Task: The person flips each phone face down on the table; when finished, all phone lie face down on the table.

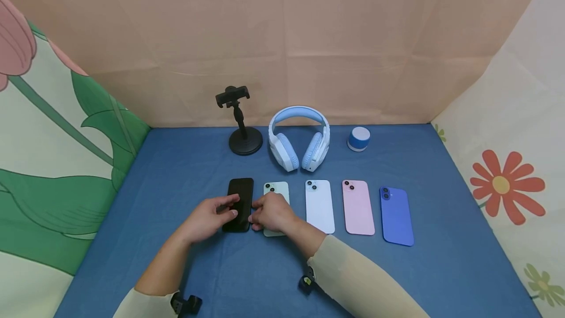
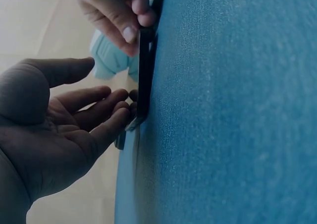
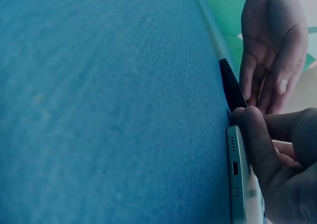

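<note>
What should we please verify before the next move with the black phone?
1. Right hand at the right edge of the black phone: ok.
2. Left hand closed around that phone: not ok; its thumb and fingers stand apart.
3. Black phone fully flat on the blue cloth: cannot tell.
4. Mint phone unobstructed in the head view: not ok; the right hand covers part.
5. Phone stand upright, its clamp empty: ok.
</note>
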Demonstrator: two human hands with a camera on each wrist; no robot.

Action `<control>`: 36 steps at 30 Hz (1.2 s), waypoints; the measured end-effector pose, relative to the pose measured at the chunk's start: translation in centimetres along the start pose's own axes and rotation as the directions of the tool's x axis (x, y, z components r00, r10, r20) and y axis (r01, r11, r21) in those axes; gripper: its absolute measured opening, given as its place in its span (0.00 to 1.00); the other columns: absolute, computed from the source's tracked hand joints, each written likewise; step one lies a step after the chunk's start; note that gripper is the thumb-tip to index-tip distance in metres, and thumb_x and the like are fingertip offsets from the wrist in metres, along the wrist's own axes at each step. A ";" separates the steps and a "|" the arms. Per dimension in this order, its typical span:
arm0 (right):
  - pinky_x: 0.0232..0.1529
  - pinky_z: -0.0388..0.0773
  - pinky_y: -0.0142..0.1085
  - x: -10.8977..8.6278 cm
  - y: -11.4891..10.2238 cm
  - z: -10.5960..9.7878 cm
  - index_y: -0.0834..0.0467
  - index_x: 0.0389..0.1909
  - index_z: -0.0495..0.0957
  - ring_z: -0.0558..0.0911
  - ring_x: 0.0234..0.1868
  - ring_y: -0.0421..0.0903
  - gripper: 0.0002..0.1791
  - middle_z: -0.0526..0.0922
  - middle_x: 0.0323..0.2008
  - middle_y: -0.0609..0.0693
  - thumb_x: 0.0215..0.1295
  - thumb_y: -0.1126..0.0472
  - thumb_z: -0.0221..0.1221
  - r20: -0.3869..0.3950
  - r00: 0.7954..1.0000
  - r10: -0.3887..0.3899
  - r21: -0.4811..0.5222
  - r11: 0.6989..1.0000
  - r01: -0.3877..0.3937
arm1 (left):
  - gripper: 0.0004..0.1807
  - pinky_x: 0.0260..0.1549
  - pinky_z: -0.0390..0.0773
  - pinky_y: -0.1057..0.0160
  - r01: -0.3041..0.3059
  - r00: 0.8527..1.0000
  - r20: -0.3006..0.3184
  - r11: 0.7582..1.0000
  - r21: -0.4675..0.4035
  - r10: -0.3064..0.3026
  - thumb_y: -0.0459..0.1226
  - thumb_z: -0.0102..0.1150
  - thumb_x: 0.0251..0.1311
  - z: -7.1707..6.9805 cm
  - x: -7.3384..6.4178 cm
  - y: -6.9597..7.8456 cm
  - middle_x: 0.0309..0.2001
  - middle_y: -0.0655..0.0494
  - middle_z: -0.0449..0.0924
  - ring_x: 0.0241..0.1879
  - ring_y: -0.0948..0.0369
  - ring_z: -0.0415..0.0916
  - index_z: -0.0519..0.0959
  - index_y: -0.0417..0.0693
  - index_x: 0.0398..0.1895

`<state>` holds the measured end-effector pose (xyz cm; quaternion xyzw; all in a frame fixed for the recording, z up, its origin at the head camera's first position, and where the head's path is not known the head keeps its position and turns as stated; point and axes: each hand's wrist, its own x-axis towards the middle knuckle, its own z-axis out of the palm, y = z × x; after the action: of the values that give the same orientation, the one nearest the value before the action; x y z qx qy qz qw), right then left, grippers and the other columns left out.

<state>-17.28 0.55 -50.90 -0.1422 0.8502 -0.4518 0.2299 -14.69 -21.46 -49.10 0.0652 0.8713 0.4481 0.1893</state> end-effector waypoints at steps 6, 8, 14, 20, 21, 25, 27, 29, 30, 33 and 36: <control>0.37 0.82 0.31 -0.1 0.1 0.0 0.66 0.59 0.83 0.86 0.24 0.37 0.21 0.86 0.22 0.42 0.67 0.63 0.69 0.023 1.000 0.005 0.025 1.000 -0.006 | 0.29 0.67 0.73 0.46 -0.006 1.000 0.010 1.000 -0.001 0.006 0.36 0.59 0.75 0.0 0.0 0.0 0.73 0.42 0.70 0.71 0.43 0.69 0.68 0.39 0.76; 0.36 0.82 0.32 -0.2 0.1 -0.1 0.65 0.59 0.83 0.86 0.24 0.38 0.21 0.86 0.23 0.42 0.67 0.63 0.68 0.026 1.000 0.006 0.035 0.999 -0.007 | 0.30 0.67 0.73 0.47 -0.013 1.000 0.010 1.000 -0.003 0.013 0.36 0.60 0.74 0.1 0.0 -0.1 0.73 0.42 0.70 0.71 0.42 0.69 0.67 0.38 0.76; 0.31 0.81 0.31 -0.8 0.0 -0.4 0.65 0.59 0.84 0.86 0.24 0.39 0.21 0.87 0.24 0.42 0.66 0.63 0.69 0.008 0.999 -0.035 0.058 0.998 0.034 | 0.31 0.68 0.72 0.46 -0.036 0.999 -0.005 0.999 -0.004 0.036 0.35 0.62 0.72 0.1 -0.1 0.0 0.72 0.41 0.70 0.71 0.42 0.68 0.67 0.39 0.76; 0.30 0.82 0.31 -1.4 0.5 -1.4 0.64 0.61 0.82 0.87 0.26 0.38 0.22 0.88 0.27 0.42 0.68 0.62 0.68 0.022 0.995 -0.092 0.077 0.993 0.090 | 0.31 0.66 0.74 0.46 -0.046 0.998 -0.048 0.999 -0.019 0.045 0.35 0.62 0.72 0.3 -0.1 0.3 0.70 0.44 0.74 0.68 0.45 0.72 0.69 0.42 0.76; 0.30 0.82 0.31 -1.5 0.6 -1.5 0.64 0.62 0.82 0.86 0.26 0.38 0.22 0.88 0.28 0.42 0.69 0.62 0.68 0.028 0.994 -0.103 0.080 0.992 0.101 | 0.30 0.66 0.75 0.47 -0.046 0.997 -0.056 0.999 -0.027 0.044 0.35 0.62 0.72 0.3 -0.1 0.3 0.69 0.45 0.74 0.67 0.46 0.73 0.69 0.43 0.76; 0.30 0.81 0.30 -1.9 0.9 -2.2 0.65 0.63 0.81 0.86 0.27 0.37 0.23 0.89 0.30 0.43 0.69 0.62 0.68 0.036 0.990 -0.135 0.082 0.988 0.131 | 0.29 0.61 0.79 0.49 -0.056 0.996 -0.070 0.998 -0.038 0.053 0.35 0.63 0.72 0.7 0.0 0.6 0.67 0.46 0.77 0.63 0.48 0.76 0.71 0.43 0.75; 0.30 0.81 0.30 -2.1 1.1 -2.4 0.65 0.63 0.81 0.86 0.28 0.36 0.24 0.89 0.30 0.42 0.69 0.61 0.68 0.034 0.990 -0.140 0.074 0.988 0.137 | 0.29 0.60 0.80 0.49 -0.064 0.996 -0.066 0.997 -0.047 0.061 0.35 0.62 0.72 0.9 0.0 0.8 0.66 0.46 0.77 0.62 0.48 0.77 0.71 0.43 0.74; 0.30 0.81 0.30 -2.3 1.2 -2.7 0.65 0.63 0.81 0.86 0.28 0.36 0.24 0.89 0.31 0.42 0.69 0.61 0.68 0.028 0.989 -0.143 0.075 0.987 0.140 | 0.28 0.60 0.80 0.49 -0.074 0.996 -0.059 0.996 -0.049 0.071 0.36 0.62 0.72 1.1 0.1 0.9 0.66 0.45 0.78 0.61 0.50 0.78 0.71 0.42 0.74; 0.30 0.80 0.30 -2.4 1.3 -2.8 0.64 0.63 0.80 0.86 0.28 0.36 0.24 0.89 0.32 0.42 0.69 0.61 0.68 0.025 0.990 -0.141 0.074 0.988 0.139 | 0.28 0.60 0.80 0.49 -0.080 0.996 -0.055 0.996 -0.051 0.077 0.36 0.61 0.73 1.2 0.1 1.0 0.65 0.45 0.78 0.61 0.50 0.78 0.71 0.42 0.74; 0.28 0.78 0.30 -2.7 1.6 -3.1 0.63 0.64 0.80 0.85 0.28 0.36 0.24 0.89 0.33 0.41 0.69 0.60 0.68 0.006 0.990 -0.143 0.052 0.988 0.142 | 0.28 0.60 0.80 0.48 -0.079 0.996 -0.045 0.995 -0.057 0.077 0.38 0.61 0.74 1.5 0.2 1.2 0.65 0.47 0.79 0.60 0.51 0.79 0.71 0.43 0.74; 0.26 0.77 0.31 -3.1 1.8 -3.4 0.61 0.63 0.81 0.84 0.27 0.36 0.24 0.88 0.34 0.42 0.68 0.59 0.68 -0.020 0.990 -0.140 0.035 0.989 0.141 | 0.28 0.60 0.79 0.48 -0.070 0.997 -0.030 0.995 -0.077 0.068 0.40 0.60 0.75 1.6 0.3 1.3 0.65 0.48 0.79 0.61 0.51 0.79 0.70 0.44 0.75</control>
<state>-16.50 5.33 -49.96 -0.1936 0.8318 -0.4833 0.1924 -14.37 -19.37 -48.97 0.0817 0.8528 0.4890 0.1641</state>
